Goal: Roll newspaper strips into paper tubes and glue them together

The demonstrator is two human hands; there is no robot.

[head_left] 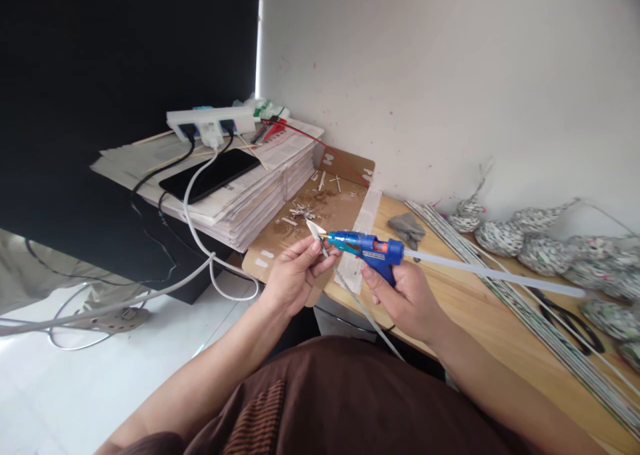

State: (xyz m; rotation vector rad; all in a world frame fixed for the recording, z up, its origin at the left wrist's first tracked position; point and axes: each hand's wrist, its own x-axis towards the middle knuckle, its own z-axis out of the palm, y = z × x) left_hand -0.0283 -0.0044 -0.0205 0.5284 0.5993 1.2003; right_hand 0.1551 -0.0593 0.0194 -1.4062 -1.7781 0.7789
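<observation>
My left hand (295,275) pinches a small white pointed piece (315,230) together with the end of a thin rolled-paper stick (361,308), which slants down to the right toward my lap. My right hand (405,295) is wrapped round the handle of a blue glue gun (373,247). The gun's nozzle points left and meets, or nearly meets, the white piece at my left fingertips; the exact contact is too small to tell. A long whitish glue stick (490,271) sticks out of the gun's rear. Beneath the hands lies brown cardboard (270,241) with paper scraps.
Stacked newspapers (265,201) at the left carry a phone (210,173), a power strip (213,118) and red-handled scissors (275,128). Cables hang down the left side. Long paper sticks (530,321), black scissors (570,321), a grey cloth (407,226) and woven shapes (545,248) lie right. A person's shoe (117,318) shows lower left.
</observation>
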